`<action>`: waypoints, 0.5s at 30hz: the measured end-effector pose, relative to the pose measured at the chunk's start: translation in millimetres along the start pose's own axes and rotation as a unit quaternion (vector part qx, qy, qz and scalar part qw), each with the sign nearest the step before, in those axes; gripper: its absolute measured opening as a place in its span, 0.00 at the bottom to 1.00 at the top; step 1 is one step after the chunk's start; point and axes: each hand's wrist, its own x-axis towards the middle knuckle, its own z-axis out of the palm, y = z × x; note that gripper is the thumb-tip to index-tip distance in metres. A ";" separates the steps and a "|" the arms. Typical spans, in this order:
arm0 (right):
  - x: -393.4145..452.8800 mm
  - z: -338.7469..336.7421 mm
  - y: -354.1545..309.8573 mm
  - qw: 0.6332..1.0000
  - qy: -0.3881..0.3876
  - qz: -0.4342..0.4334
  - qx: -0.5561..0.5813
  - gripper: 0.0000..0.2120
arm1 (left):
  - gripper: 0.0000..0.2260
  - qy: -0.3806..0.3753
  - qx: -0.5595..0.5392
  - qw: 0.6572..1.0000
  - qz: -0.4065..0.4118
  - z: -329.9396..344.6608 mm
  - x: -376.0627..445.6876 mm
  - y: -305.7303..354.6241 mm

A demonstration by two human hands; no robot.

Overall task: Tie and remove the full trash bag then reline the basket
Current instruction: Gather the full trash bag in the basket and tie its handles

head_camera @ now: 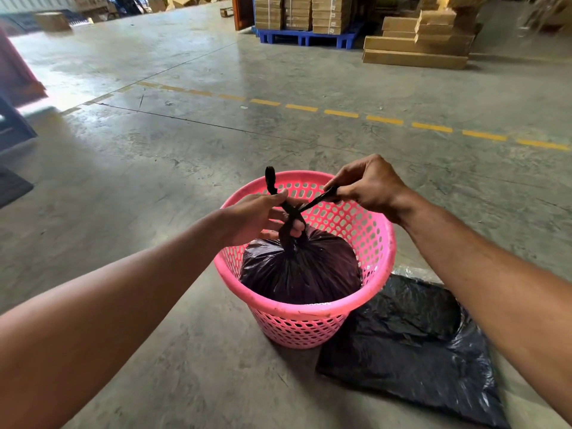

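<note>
A full black trash bag [300,270] sat inside the pink basket [305,317] on the concrete floor [185,150]. The left hand [257,218] pinched its gathered neck; the right hand [365,187] pinched a twisted tail. A flat spare bag [411,345] lay touching the basket's right side, partly hidden by the right forearm. Cardboard boxes [418,41] stood well apart.

- The full trash bag [300,270] sits inside the basket [309,317], which stands on the floor [185,150].
- A flat spare bag [411,345] lies on the floor just right of the basket, touching its base.
- Stacked cartons [418,38] and a loaded pallet [306,37] stand far behind.
</note>
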 end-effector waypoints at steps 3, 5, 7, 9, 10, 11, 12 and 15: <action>-5.0 1.8 -1.1 0.996 -0.079 -0.025 0.030 0.11 | 0.19 0.028 -0.088 0.995 -0.049 -5.8 4.8 -3.6; -12.4 12.7 1.9 0.988 -0.149 -0.038 0.012 0.11 | 0.20 0.036 -0.138 0.988 -0.064 -5.2 6.8 -4.4; -20.4 31.7 13.8 0.982 -0.174 -0.050 -0.057 0.14 | 0.21 0.032 -0.154 0.985 -0.070 -2.0 7.1 -4.3; -26.1 49.3 28.2 0.981 -0.156 -0.050 -0.102 0.15 | 0.22 0.039 -0.141 0.987 -0.072 2.6 7.2 -1.9; -27.0 55.5 33.2 0.983 -0.145 -0.046 -0.103 0.13 | 0.22 0.044 -0.120 0.989 -0.069 4.0 7.0 -0.3; -27.2 59.2 35.7 0.984 -0.138 -0.040 -0.104 0.12 | 0.23 0.050 -0.087 0.993 -0.056 5.0 7.3 1.2; -26.2 60.3 36.0 0.984 -0.137 -0.038 -0.105 0.10 | 0.23 0.053 -0.039 0.997 -0.029 5.5 7.7 3.0; -24.5 54.1 27.3 0.986 -0.126 -0.052 -0.096 0.08 | 0.27 0.048 0.169 0.981 0.077 10.1 1.8 15.5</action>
